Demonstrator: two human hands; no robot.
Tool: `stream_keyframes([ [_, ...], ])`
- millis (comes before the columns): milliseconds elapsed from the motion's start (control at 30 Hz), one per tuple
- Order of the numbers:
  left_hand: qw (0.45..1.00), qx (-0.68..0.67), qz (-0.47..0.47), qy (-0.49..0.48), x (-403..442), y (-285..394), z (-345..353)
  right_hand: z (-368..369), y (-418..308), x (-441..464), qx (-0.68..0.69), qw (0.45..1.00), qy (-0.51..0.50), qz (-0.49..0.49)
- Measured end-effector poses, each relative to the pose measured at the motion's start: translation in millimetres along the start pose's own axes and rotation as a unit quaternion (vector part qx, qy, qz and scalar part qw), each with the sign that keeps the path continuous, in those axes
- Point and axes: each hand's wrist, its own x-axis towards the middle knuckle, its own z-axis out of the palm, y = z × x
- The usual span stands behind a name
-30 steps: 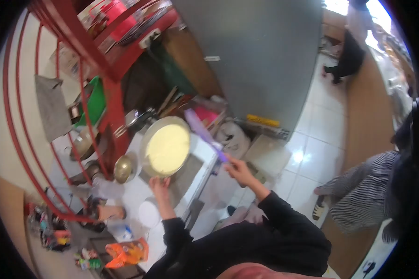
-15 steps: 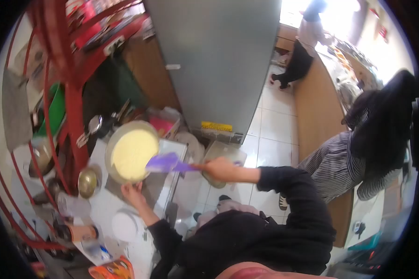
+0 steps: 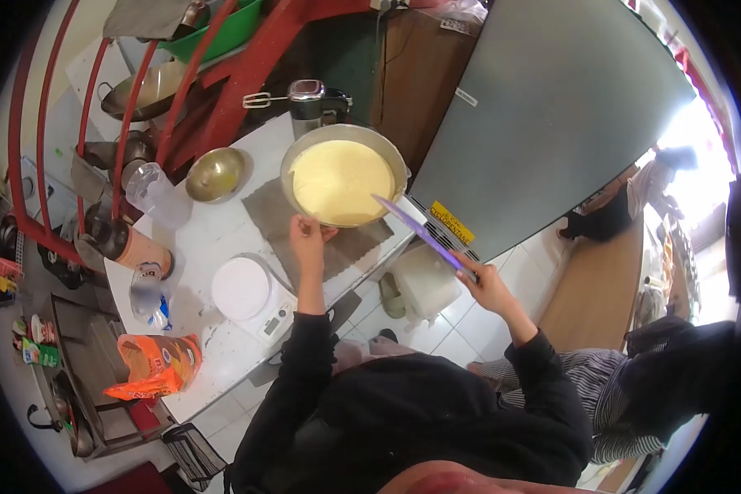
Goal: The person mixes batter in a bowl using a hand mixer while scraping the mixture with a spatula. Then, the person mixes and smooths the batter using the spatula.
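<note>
A large metal mixing bowl (image 3: 401, 174) of smooth pale yellow batter (image 3: 343, 174) sits on a grey cloth (image 3: 263, 210) on the white table. Curled at the near rim of the bowl, the fingers of my left hand (image 3: 309, 240) are closed on its edge. My right hand (image 3: 490, 288) grips the handle of a purple spatula (image 3: 424, 233), seen nearly edge-on. The blade tip is over the right side of the batter; whether it touches the surface I cannot tell.
On the white table (image 3: 191, 280) are a kitchen scale (image 3: 243, 288), a small metal bowl (image 3: 212, 174), a plastic jug (image 3: 156, 195), an orange packet (image 3: 160, 366) and a hand mixer (image 3: 307, 103). A grey fridge (image 3: 552, 107) stands beyond. Other people are at the right.
The view has swung so that the table and bowl appear farther right. The spatula has turned from showing its broad face to nearly edge-on. My left hand stays at the bowl's rim.
</note>
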Motion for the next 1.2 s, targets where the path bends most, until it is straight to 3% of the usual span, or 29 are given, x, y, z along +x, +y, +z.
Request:
stream_keyframes([
  [33,1.000,0.000,-0.003,0.000,0,1,1,4,3,1,-0.002,1.000,-0.017,0.014],
  [133,1.000,0.011,-0.002,-0.004,-2,4,2,13,23,10,-0.007,0.995,0.039,-0.095],
  [233,1.000,0.026,0.005,-0.009,-1,5,2,2,28,17,-0.017,1.000,-0.002,0.000],
  [333,1.000,0.016,-0.003,-0.016,3,3,0,-12,41,31,-0.060,0.998,-0.018,-0.001],
  [667,0.998,0.049,-0.032,0.015,10,8,-4,-67,63,96,-0.026,0.995,-0.088,-0.026],
  [833,0.981,0.171,-0.036,0.080,25,15,-12,-92,80,143,-0.060,0.987,-0.152,-0.013],
  [1000,0.948,0.287,-0.051,0.128,45,40,-5,-100,133,204,-0.025,0.980,-0.172,-0.102],
  [1133,0.893,0.437,0.058,0.092,71,30,-28,-112,119,260,-0.027,0.972,-0.196,-0.123],
  [1200,0.907,0.412,0.008,0.089,79,37,-25,-107,122,283,0.003,0.971,-0.165,-0.174],
])
